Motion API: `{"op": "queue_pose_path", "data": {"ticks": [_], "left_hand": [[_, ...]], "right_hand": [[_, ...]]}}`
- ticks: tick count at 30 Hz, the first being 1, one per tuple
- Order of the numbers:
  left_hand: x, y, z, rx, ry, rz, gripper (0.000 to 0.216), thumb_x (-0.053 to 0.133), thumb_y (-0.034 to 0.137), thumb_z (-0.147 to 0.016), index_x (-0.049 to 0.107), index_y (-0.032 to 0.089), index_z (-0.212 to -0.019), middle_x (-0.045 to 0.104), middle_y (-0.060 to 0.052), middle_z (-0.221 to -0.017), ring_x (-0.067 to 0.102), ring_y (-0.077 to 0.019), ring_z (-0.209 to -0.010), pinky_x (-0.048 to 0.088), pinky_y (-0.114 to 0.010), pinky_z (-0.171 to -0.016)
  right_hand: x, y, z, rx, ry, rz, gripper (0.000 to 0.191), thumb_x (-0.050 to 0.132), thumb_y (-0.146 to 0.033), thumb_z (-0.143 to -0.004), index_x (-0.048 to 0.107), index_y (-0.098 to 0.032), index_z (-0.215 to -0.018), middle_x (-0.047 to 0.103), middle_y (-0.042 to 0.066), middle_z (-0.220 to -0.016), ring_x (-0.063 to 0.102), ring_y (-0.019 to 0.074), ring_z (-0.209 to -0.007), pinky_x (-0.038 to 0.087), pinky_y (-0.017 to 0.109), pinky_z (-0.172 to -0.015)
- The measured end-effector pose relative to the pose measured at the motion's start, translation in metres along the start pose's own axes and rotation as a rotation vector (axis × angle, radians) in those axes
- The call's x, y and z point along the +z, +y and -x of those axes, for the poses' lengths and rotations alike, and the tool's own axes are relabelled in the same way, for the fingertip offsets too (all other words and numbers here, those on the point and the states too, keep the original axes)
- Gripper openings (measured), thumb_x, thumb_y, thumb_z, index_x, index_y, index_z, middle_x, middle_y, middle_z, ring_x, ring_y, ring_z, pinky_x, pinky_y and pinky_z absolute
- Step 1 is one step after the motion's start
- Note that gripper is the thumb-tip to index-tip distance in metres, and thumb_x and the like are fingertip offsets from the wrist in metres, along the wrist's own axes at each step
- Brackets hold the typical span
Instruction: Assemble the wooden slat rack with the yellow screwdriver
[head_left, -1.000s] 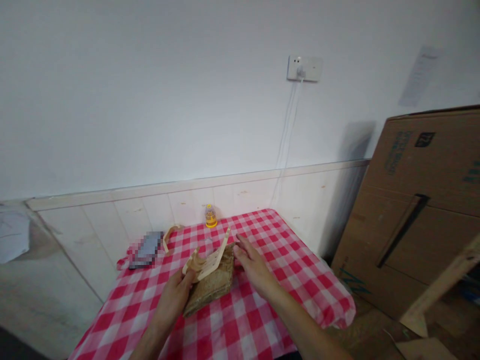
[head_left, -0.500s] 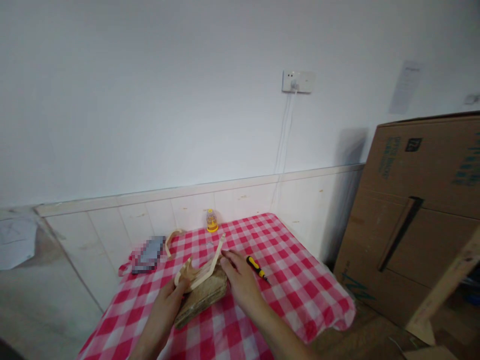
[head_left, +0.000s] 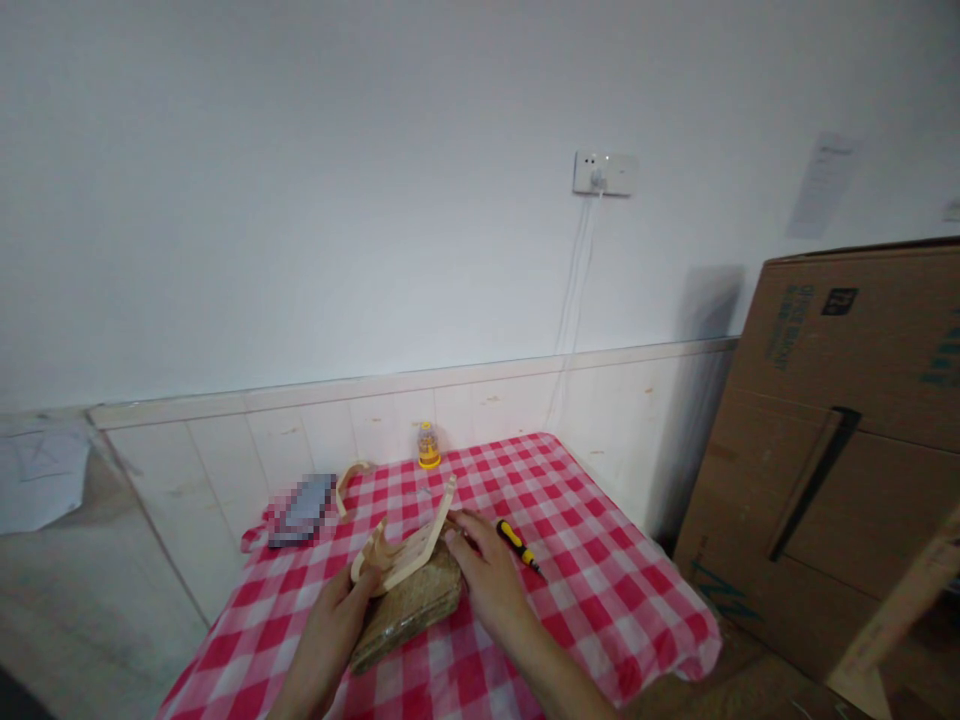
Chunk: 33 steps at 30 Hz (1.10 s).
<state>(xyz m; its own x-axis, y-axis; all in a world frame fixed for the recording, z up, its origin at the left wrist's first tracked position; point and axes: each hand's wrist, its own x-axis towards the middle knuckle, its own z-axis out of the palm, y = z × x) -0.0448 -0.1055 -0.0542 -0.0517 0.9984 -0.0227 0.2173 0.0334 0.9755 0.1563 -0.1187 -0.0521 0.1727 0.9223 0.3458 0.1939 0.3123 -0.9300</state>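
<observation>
Wood piece: pale, curved, tilted | left hand gripping it | right hand open, touching

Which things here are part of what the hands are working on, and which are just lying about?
In hand: wooden piece, held by the left hand, touched by the right hand; brown block under it.
Lying about: screwdriver, yellow bottle, phone, curved wood strip, cardboard box.

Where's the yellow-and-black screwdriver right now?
Head view: the yellow-and-black screwdriver lies on the red-and-white checked tablecloth, just right of the right hand.
</observation>
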Motion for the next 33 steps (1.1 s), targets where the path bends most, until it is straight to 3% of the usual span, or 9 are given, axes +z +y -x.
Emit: {"op": "queue_pose_path", "data": {"ticks": [8, 12, 17, 22, 26, 29, 33], "left_hand": [[-0.008, -0.002, -0.007, -0.042, -0.044, -0.024, 0.064, 0.066, 0.071, -0.069, 0.075, 0.012, -0.089, 0.08, -0.011, -0.082, 0.074, -0.0341, -0.082, 0.054, -0.038, -0.07], [-0.007, -0.005, -0.008, -0.045, -0.084, -0.002, 0.064, 0.065, 0.071, -0.072, 0.075, 0.012, -0.094, 0.081, -0.012, -0.09, 0.075, -0.0363, -0.09, 0.055, -0.04, -0.076], [-0.006, -0.009, -0.008, -0.044, -0.079, 0.001, 0.059, 0.063, 0.069, -0.075, 0.074, 0.014, -0.091, 0.08, -0.011, -0.081, 0.074, -0.0365, -0.087, 0.055, -0.04, -0.075], [-0.011, -0.016, -0.014, -0.001, -0.082, -0.095, 0.064, 0.057, 0.072, -0.078, 0.073, 0.013, -0.096, 0.081, -0.013, -0.093, 0.074, -0.0359, -0.091, 0.055, -0.04, -0.076], [-0.012, -0.022, -0.015, 0.092, 0.012, -0.24, 0.049, 0.054, 0.065, -0.082, 0.069, 0.018, -0.091, 0.079, -0.01, -0.088, 0.074, -0.0321, -0.087, 0.054, -0.036, -0.071], [-0.008, -0.026, -0.008, 0.164, 0.156, -0.312, 0.036, 0.057, 0.058, -0.084, 0.063, 0.022, -0.084, 0.075, -0.008, -0.081, 0.072, -0.0293, -0.079, 0.051, -0.033, -0.064], [0.002, -0.031, 0.008, 0.326, 0.323, -0.176, 0.033, 0.065, 0.053, -0.081, 0.065, 0.021, -0.092, 0.071, -0.011, -0.096, 0.069, -0.0287, -0.083, 0.056, -0.036, -0.07]], "right_hand": [[0.002, 0.004, 0.0, 0.006, 0.004, -0.012, 0.034, 0.061, -0.037, -0.093, 0.077, -0.024, -0.12, 0.072, 0.009, -0.122, 0.065, 0.026, -0.115, 0.05, 0.04, -0.102], [0.002, 0.001, 0.001, 0.01, 0.0, -0.022, 0.034, 0.061, -0.038, -0.093, 0.077, -0.024, -0.119, 0.072, 0.009, -0.121, 0.065, 0.0261, -0.114, 0.05, 0.04, -0.101], [0.001, 0.0, 0.001, 0.018, -0.003, -0.045, 0.034, 0.063, -0.038, -0.091, 0.078, -0.025, -0.119, 0.072, 0.009, -0.121, 0.064, 0.0263, -0.114, 0.051, 0.04, -0.101], [0.0, 0.001, 0.002, 0.036, -0.011, -0.104, 0.036, 0.066, -0.039, -0.088, 0.077, -0.025, -0.119, 0.07, 0.01, -0.127, 0.063, 0.0276, -0.12, 0.051, 0.042, -0.102], [-0.004, -0.002, 0.005, 0.051, -0.075, -0.192, 0.039, 0.073, -0.043, -0.081, 0.076, -0.023, -0.115, 0.074, 0.009, -0.121, 0.067, 0.0286, -0.117, 0.052, 0.043, -0.102], [-0.008, -0.005, 0.008, 0.065, -0.077, -0.235, 0.042, 0.074, -0.05, -0.083, 0.076, -0.024, -0.116, 0.077, 0.008, -0.116, 0.07, 0.0294, -0.114, 0.053, 0.044, -0.101], [-0.009, 0.0, 0.01, 0.089, -0.002, -0.215, 0.041, 0.067, -0.059, -0.089, 0.077, -0.02, -0.1, 0.077, 0.009, -0.096, 0.072, 0.0278, -0.091, 0.058, 0.042, -0.084]]}}
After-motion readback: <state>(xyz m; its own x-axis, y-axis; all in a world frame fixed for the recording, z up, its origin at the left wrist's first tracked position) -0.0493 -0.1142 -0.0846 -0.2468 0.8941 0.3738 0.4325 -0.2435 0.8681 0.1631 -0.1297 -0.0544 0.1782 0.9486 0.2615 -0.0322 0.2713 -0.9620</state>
